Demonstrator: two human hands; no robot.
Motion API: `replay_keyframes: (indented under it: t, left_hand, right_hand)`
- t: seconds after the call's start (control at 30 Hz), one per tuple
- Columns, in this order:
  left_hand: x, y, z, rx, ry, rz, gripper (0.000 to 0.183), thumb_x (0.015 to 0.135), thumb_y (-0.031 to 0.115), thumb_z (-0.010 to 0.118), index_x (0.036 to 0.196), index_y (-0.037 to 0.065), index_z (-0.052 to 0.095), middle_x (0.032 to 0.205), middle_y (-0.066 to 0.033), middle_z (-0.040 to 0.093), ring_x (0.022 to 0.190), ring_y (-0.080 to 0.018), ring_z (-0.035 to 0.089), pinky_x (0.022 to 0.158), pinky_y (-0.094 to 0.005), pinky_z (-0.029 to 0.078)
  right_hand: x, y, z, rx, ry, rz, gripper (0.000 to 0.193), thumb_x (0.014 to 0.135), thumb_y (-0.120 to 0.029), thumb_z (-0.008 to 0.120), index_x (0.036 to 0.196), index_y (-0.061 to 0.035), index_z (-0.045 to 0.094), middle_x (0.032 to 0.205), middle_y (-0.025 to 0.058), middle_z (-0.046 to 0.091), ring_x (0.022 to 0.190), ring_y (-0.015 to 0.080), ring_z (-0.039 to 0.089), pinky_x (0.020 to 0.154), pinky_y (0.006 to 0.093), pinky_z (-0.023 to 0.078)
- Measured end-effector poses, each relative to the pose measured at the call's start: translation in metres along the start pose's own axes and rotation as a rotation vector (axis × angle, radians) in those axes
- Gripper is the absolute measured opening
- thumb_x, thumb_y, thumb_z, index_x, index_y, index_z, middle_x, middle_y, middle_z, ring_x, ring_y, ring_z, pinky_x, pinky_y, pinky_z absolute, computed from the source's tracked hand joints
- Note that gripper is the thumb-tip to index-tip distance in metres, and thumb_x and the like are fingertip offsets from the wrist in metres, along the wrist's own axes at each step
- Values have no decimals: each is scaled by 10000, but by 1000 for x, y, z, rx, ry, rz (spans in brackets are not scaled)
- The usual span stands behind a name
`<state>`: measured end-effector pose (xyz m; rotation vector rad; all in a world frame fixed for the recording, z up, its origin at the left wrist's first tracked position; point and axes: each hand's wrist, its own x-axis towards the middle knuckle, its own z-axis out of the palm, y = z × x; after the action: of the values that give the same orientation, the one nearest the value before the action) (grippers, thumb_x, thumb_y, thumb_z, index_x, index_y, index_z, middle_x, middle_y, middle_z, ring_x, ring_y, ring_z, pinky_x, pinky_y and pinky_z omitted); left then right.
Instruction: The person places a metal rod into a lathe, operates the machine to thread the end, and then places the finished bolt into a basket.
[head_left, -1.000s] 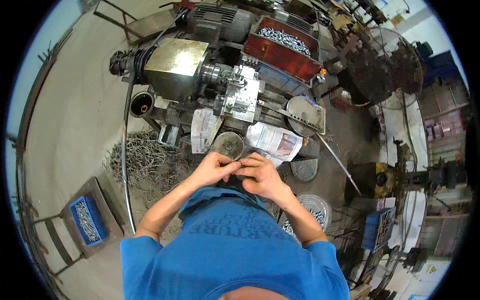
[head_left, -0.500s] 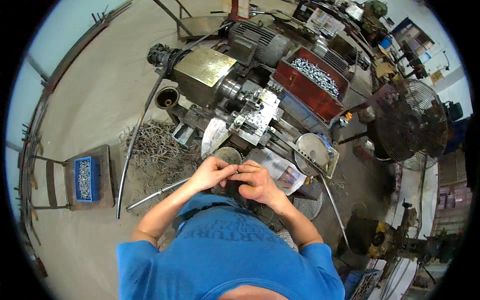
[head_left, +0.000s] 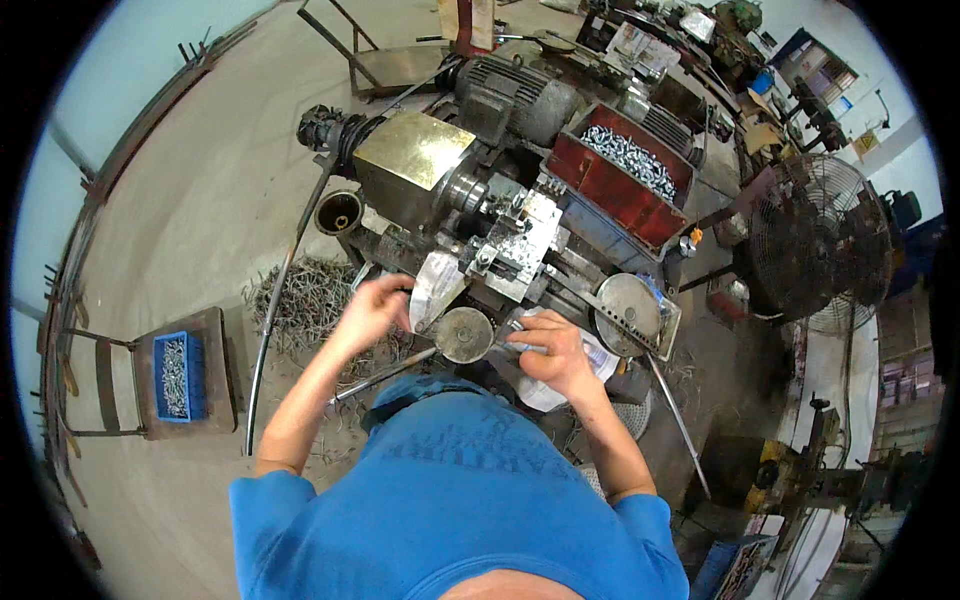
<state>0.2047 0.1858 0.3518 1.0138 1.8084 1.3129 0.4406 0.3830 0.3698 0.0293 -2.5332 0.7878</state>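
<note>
My left hand [head_left: 376, 307] is beside a whitish sheet [head_left: 436, 288] that hangs at the near side of a small lathe [head_left: 415, 160]. Its fingers are blurred by motion, and what they hold, if anything, does not show. My right hand [head_left: 550, 348] is over a printed sheet of paper [head_left: 540, 396], fingers bent together around a small metal piece [head_left: 516, 323] at their tips. Between the two hands is a round metal disc [head_left: 464, 335]. The lathe's tool slide [head_left: 520, 245] lies just beyond them.
A red bin [head_left: 620, 195] of shiny metal parts stands behind the lathe. Curly metal scrap [head_left: 305, 305] is heaped on the floor at left. A blue crate [head_left: 180, 375] of parts rests on a stand. A large fan [head_left: 820, 240] is at right; a long rod [head_left: 280, 300] slants on the left.
My hands were together in front of my body; now they are apart. The left has moved left and forward to the hanging sheet, the right a little to the right with the metal piece.
</note>
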Motion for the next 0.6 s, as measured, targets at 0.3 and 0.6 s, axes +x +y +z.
replay_keyframes:
  t: [0.3,0.6]
  left_hand:
    - [-19,-79,-138,609,580,57,326,843,42,450,1155,40,544,849,-171,655,761,-334,632,678,-404,484]
    - [-91,-147,-172,719,739,-253,388,871,284,547,1163,29,563,820,-170,659,762,-292,641,700,-375,482]
  right_hand:
    - [16,4,0,-98,-22,111,318,554,-123,617,844,-3,672,954,216,630,878,352,586,761,398,481]
    - [87,61,6,-292,-100,78,277,562,-157,606,801,-32,671,812,132,620,754,352,556,693,435,465]
